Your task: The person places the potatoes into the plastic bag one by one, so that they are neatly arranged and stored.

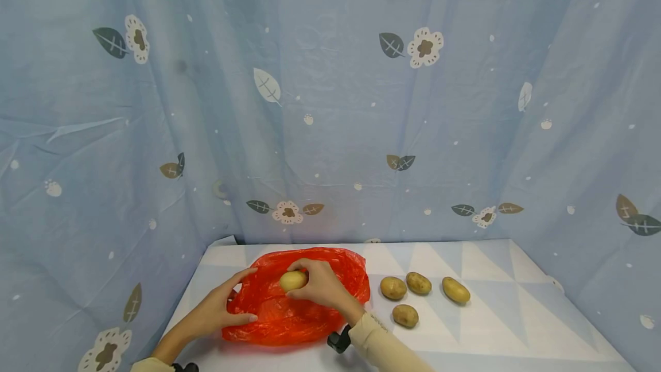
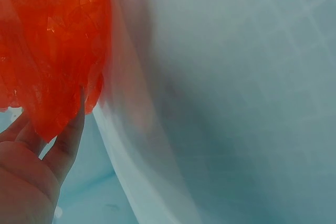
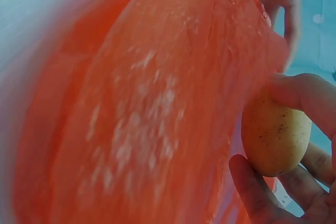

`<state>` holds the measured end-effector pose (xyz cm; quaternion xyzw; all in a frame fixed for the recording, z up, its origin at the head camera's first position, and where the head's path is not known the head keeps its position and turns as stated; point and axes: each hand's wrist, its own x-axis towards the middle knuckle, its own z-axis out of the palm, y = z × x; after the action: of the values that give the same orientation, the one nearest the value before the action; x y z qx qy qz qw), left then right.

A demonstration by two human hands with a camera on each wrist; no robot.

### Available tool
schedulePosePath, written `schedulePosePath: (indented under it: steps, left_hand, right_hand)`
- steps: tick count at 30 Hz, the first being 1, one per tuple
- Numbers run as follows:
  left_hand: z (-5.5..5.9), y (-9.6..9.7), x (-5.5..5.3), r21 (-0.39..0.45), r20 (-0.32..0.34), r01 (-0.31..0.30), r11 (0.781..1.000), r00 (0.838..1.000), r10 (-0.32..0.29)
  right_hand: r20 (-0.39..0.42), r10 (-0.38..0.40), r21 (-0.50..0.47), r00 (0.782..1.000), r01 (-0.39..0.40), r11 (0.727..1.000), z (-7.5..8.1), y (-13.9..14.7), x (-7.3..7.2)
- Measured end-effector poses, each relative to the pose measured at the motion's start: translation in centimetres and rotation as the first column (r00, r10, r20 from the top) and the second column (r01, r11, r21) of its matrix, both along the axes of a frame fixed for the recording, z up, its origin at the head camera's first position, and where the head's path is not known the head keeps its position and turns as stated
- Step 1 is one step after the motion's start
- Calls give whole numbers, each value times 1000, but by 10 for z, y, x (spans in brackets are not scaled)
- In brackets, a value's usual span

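Note:
A red plastic bag [image 1: 273, 310] lies spread on the table, its mouth facing up. My right hand [image 1: 321, 286] holds a yellow-brown potato [image 1: 292, 281] between thumb and fingers over the bag's opening. The right wrist view shows this potato [image 3: 275, 135] close up, with small dark specks on its skin, beside the thin red plastic [image 3: 142, 103]. At the bag's left side, my left hand [image 1: 217, 306] has thumb and fingers spread apart along the edge. In the left wrist view its straight fingers [image 2: 68, 142] touch the plastic.
To the right of the bag are several loose potatoes: one near the bag [image 1: 393, 288], one behind [image 1: 418, 283], one in front [image 1: 405, 316] and one farther right [image 1: 456, 290]. A patterned blue curtain [image 1: 341, 102] surrounds the white and pale-blue table [image 1: 496, 326].

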<state>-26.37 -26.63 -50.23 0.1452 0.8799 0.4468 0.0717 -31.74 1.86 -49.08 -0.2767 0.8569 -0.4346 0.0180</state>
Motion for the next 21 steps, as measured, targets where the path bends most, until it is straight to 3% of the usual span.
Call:
schedulePosePath:
  steps: [21]
  left_hand:
    - [-2,1,-4,-9,0,6,1000,1000,-6]
  right_hand:
    - [69,-18,45,997,15,999,-7,-46,-5]
